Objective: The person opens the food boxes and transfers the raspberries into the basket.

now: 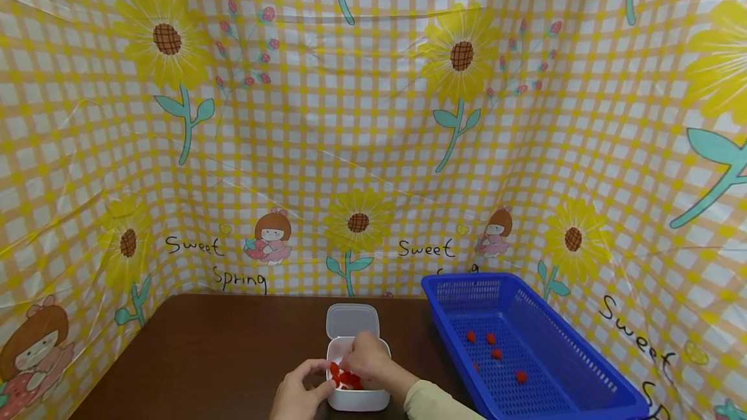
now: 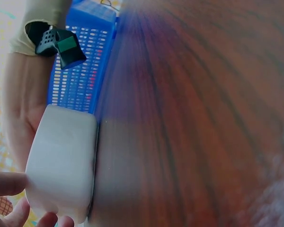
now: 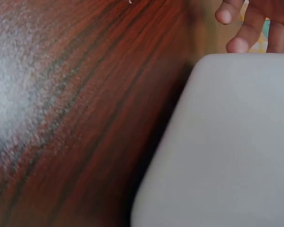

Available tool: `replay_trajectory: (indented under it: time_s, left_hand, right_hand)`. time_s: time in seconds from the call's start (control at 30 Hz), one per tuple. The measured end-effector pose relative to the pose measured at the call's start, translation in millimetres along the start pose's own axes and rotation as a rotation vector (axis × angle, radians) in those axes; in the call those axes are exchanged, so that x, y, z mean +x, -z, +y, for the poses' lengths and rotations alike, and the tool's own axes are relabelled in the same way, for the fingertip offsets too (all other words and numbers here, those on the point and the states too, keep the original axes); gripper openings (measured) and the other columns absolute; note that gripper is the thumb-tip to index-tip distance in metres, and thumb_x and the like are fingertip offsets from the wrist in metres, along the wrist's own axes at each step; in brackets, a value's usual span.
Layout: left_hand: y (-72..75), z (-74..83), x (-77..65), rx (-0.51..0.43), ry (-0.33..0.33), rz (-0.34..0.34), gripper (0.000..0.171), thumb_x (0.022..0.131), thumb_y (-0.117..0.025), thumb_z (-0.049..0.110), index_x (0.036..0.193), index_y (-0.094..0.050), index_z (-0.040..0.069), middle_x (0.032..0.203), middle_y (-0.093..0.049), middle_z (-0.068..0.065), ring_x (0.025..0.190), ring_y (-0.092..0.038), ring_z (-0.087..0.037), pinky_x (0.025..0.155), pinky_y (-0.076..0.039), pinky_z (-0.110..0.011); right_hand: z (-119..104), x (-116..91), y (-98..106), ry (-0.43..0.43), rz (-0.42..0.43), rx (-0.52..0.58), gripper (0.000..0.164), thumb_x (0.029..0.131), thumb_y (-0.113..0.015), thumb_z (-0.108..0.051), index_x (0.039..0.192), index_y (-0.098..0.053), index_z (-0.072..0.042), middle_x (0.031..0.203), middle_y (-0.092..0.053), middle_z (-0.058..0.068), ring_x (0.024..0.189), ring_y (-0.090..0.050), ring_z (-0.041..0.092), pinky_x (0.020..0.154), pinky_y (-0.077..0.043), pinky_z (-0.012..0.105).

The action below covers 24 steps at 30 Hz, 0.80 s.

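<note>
The small red pieces [image 1: 351, 381] lie in the white tub [image 1: 358, 400], bottom centre of the head view; they look light, perhaps soft, best pinched gently at the sides; the tub seems stiff and smooth, best steadied by its walls; the left hand [image 1: 296, 391], thumb and forefinger apart, touches its left edge; the right hand [image 1: 369, 360] dips inside, fingertips hidden, its hold impossible to tell

table [image 1: 204, 342] (dark brown, wood-grained) | on it: white box [image 1: 358, 400] | blue basket [image 1: 533, 345]
</note>
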State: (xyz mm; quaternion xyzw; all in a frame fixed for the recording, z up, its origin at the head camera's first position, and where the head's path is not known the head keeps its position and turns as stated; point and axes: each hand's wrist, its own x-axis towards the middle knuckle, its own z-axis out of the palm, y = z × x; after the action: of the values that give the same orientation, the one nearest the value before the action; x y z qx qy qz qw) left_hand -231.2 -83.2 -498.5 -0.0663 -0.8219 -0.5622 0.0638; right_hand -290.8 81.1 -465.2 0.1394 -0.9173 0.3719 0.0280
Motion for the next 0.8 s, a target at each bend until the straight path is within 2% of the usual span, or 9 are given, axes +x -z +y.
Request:
replay_trajectory:
  time_s: [0.17,0.33,0.47,0.8]
  left_hand:
    - [0.3,1.0,-1.5,0.007,-0.005,0.007,0.031,0.083,-0.078,0.019,0.112,-0.071,0.008,0.105,-0.073,-0.009,0.069,-0.057,-0.013,0.065,-0.043,-0.027]
    - [0.4,2.3,-0.4,0.02,-0.006,0.018,0.031,0.084,-0.078,0.02,0.111,-0.071,0.008,0.104,-0.072,-0.008,0.075,-0.059,-0.013,0.068,-0.045,-0.029]
    - [0.1,1.9,0.2,0.022,-0.006,0.016,0.031,0.083,-0.078,0.019,0.111,-0.071,0.008,0.103,-0.072,-0.007,0.072,-0.057,-0.012,0.067,-0.043,-0.028]
    - [0.4,0.5,0.5,0.023,-0.014,0.018,0.031,0.082,-0.078,0.019,0.111,-0.071,0.008,0.103,-0.073,-0.008,0.069,-0.056,-0.011,0.066,-0.043,-0.027]
  right_hand:
    - [-4,1,5,0.018,-0.006,-0.002,0.019,0.072,-0.075,0.001,0.054,-0.067,0.002,0.045,-0.044,-0.01,0.045,-0.042,0.006,0.044,-0.032,0.019]
    - [-7,3,7,-0.004,-0.018,0.067,0.018,0.073,-0.077,0.001,0.059,-0.069,0.006,0.047,-0.043,-0.01,0.048,-0.04,0.007,0.045,-0.03,0.021]
    - [-10,3,11,-0.021,-0.045,0.117,0.017,0.076,-0.077,0.002,0.063,-0.069,0.01,0.047,-0.038,-0.01,0.048,-0.034,0.007,0.044,-0.025,0.021]
    - [-18,4,24,-0.07,-0.092,0.157,0.013,0.077,-0.076,-0.003,0.066,-0.072,0.0,0.051,-0.046,-0.006,0.046,-0.033,0.008,0.04,-0.026,0.02]
